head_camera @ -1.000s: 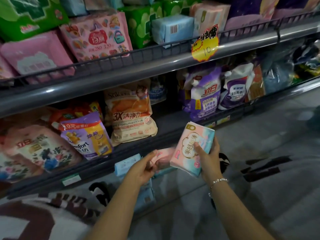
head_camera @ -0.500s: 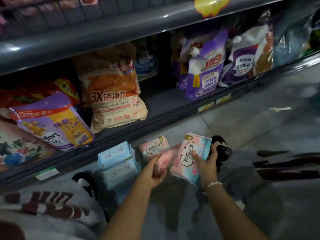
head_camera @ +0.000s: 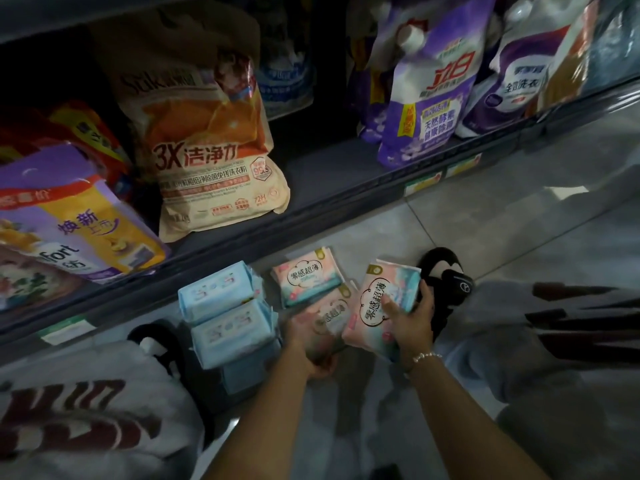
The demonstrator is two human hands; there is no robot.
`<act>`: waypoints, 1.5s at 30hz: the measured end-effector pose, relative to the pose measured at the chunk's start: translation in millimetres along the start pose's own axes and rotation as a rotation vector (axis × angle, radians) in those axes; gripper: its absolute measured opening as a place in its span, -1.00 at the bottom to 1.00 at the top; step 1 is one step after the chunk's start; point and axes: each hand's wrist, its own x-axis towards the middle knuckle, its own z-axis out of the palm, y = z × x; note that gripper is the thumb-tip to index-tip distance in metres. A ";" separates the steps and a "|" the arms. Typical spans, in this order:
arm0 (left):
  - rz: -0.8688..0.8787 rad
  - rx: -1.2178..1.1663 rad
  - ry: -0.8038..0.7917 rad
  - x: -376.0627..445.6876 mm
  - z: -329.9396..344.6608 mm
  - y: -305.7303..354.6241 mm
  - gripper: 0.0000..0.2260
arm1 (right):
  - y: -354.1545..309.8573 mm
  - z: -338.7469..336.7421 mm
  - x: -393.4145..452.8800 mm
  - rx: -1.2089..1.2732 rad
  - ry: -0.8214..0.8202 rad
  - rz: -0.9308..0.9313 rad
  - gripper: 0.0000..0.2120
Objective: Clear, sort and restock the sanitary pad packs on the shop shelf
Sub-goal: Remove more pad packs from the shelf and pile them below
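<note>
Right hand (head_camera: pixel 410 320) gripping pink pad pack (head_camera: pixel 379 306), left hand (head_camera: pixel 308 344) holding blurred pink pack (head_camera: pixel 329 311), blue packs (head_camera: pixel 225 313) beside

arms bare | beaded bracelet (head_camera: pixel 426 357) on right wrist | black slippers (head_camera: pixel 446 282)

Dim, motion-blurred, wide-angle view; edges perhaps warped.

A shop aisle. A low dark shelf (head_camera: pixel 332 188) runs left to right, stocked with branded detergent bags (head_camera: pixel 211 161) and purple refill pouches (head_camera: pixel 429 98) standing in rows. Price labels (head_camera: pixel 422 183) line its front edge. Sealed pad packs (head_camera: pixel 225 313) lie on the tiled floor (head_camera: pixel 485 216) near it.
</note>
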 end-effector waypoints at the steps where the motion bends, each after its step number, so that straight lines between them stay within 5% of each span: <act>1: 0.025 0.022 0.008 -0.5 2.0 0.0 -0.53 | 2.0 0.3 0.8 -0.006 -0.002 0.001 -0.29; 9: 0.212 0.171 0.104 10.4 14.9 0.3 -0.51 | 16.0 2.1 4.7 0.072 -0.015 0.092 -0.29; 12: 0.118 0.137 0.024 19.7 10.2 -4.2 -0.35 | 29.2 2.7 7.1 0.077 -0.003 0.115 -0.31; 17: 0.169 0.004 0.031 22.8 8.9 -8.7 -0.60 | 45.7 6.4 11.7 0.147 -0.008 0.235 -0.42; 24: 0.208 -0.017 -0.191 18.7 10.1 -30.7 -0.56 | 52.6 26.7 4.6 0.364 -0.184 0.498 -0.49; 28: 0.437 -0.008 -0.067 28.9 2.6 -22.0 -0.67 | 52.6 33.4 4.5 0.197 -0.154 0.444 -0.49; 31: 0.474 0.089 0.007 33.2 -5.2 -11.1 -0.71 | 53.4 30.3 12.7 0.093 -0.079 0.349 -0.26; 34: 0.556 0.201 0.098 35.9 -9.4 -6.8 -0.68 | 45.9 30.8 15.8 -0.052 -0.153 0.292 -0.79; 37: 0.623 0.269 0.149 32.5 -8.3 -9.6 -0.68 | 40.7 30.1 15.2 -0.118 -0.124 0.271 -0.92; 40: 0.543 0.320 0.209 35.8 -9.0 -26.5 -0.63 | 41.8 21.3 10.6 -0.191 -0.029 0.248 -0.93; 45: 0.356 0.367 0.272 46.8 -15.1 -53.1 -0.28 | 56.7 1.4 -3.5 -0.411 -0.026 0.320 -0.75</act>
